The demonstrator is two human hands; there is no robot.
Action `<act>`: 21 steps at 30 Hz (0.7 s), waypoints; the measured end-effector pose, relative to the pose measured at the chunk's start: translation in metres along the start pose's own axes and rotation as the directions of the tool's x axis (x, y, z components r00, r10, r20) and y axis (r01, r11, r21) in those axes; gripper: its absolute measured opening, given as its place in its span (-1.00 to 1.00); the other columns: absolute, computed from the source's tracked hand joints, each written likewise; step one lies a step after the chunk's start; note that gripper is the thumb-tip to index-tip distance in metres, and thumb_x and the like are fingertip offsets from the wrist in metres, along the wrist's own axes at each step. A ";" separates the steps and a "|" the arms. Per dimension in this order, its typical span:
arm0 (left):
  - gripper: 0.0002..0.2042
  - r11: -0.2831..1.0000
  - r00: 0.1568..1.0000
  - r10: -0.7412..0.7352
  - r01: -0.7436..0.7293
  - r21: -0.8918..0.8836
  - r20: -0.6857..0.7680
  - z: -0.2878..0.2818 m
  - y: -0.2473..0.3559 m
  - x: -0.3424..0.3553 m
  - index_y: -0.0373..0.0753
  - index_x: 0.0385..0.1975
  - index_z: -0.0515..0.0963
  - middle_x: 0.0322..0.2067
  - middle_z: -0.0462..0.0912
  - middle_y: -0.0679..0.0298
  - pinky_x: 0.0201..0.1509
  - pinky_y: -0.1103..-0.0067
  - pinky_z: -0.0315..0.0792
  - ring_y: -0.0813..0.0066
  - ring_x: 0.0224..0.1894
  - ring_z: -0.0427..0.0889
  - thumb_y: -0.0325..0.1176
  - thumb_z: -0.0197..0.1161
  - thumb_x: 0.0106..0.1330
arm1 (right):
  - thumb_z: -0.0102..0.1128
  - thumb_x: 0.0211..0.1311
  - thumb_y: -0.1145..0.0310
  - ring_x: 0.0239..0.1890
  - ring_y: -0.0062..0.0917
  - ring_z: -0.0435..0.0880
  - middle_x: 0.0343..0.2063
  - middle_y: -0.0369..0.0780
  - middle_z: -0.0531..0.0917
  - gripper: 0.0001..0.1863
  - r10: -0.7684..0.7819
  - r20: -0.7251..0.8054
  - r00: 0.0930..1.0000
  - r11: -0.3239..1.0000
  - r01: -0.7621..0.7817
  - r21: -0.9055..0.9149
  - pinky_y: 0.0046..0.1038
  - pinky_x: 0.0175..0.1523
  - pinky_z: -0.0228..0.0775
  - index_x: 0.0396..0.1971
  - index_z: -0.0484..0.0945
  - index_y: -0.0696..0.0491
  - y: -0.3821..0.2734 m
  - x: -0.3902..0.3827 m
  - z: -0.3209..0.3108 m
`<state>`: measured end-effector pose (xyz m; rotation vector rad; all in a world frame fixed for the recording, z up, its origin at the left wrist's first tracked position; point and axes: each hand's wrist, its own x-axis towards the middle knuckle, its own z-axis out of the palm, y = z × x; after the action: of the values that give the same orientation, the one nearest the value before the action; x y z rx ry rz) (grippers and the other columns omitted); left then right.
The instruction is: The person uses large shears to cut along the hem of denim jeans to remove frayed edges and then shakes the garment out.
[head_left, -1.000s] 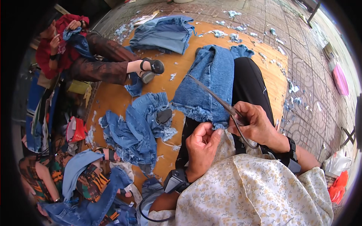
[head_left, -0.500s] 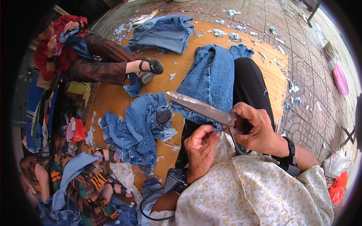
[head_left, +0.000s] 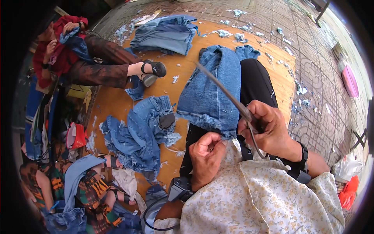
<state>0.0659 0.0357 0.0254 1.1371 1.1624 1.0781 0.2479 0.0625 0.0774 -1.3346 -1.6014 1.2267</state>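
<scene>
A blue denim piece (head_left: 212,87) with a frayed hem lies over my dark-trousered knee (head_left: 257,76) and lap. My left hand (head_left: 206,158) pinches the frayed lower corner of that denim, fingertips curled together. My right hand (head_left: 267,128) grips a pair of large metal scissors (head_left: 220,84) just to the right of it; the long blades point up and away across the denim, seen nearly edge-on. Whether they touch the cloth I cannot tell.
A wooden board (head_left: 105,97) carries crumpled jeans (head_left: 136,128), folded denim (head_left: 161,33) and scraps. A co-worker in red (head_left: 58,58) sits at upper left, another person (head_left: 44,187) at lower left. A pink object (head_left: 349,80) and plastic bags (head_left: 346,169) lie on the pavement at right.
The scissors turned from edge-on to flat over the hem, then back to edge-on, blades now angled higher. My right hand moved slightly right; my left hand stays at the hem.
</scene>
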 end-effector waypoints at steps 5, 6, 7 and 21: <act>-0.95 0.945 0.993 -0.068 0.094 -0.314 0.092 -0.006 -0.006 0.001 -0.35 -0.48 0.50 -0.65 0.46 0.44 -0.59 0.81 0.14 0.85 -0.63 0.28 -0.53 0.15 0.20 | 0.17 -0.03 0.72 -0.51 -0.83 0.43 -0.56 -0.41 0.49 -0.80 -0.091 -0.022 0.996 0.944 0.093 0.317 -0.74 -0.45 0.21 -0.48 0.42 0.08 -0.005 -0.008 -0.007; -0.95 0.938 0.991 -0.085 0.114 -0.328 0.100 -0.004 -0.005 0.001 -0.34 -0.48 0.50 -0.65 0.46 0.44 -0.60 0.80 0.14 0.85 -0.64 0.28 -0.53 0.15 0.20 | 0.17 -0.04 0.72 -0.51 -0.83 0.43 -0.56 -0.41 0.49 -0.80 -0.087 -0.029 0.996 0.943 0.092 0.321 -0.74 -0.45 0.21 -0.48 0.42 0.08 -0.005 -0.008 -0.007; -0.95 0.930 0.989 -0.102 0.134 -0.342 0.108 -0.002 -0.004 0.002 -0.34 -0.48 0.49 -0.66 0.46 0.44 -0.60 0.80 0.13 0.84 -0.65 0.28 -0.52 0.15 0.20 | 0.17 -0.04 0.71 -0.51 -0.83 0.43 -0.56 -0.40 0.50 -0.80 -0.083 -0.035 0.996 0.942 0.090 0.324 -0.74 -0.46 0.21 -0.48 0.42 0.09 -0.004 -0.008 -0.007; -0.93 0.901 0.983 -0.127 0.169 -0.399 0.130 0.003 0.007 0.000 -0.34 -0.47 0.50 -0.66 0.46 0.42 -0.62 0.79 0.12 0.81 -0.65 0.29 -0.49 0.16 0.21 | 0.27 -0.22 0.68 -0.54 -0.46 0.59 -0.49 -0.18 0.53 -0.62 -0.269 0.113 0.956 0.930 0.289 -0.229 -0.47 -0.48 0.38 -0.31 0.40 0.14 -0.005 -0.001 0.007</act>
<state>0.0685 0.0363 0.0329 0.7522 0.8738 1.0695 0.2400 0.0602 0.0802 -1.1604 -1.9732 0.9438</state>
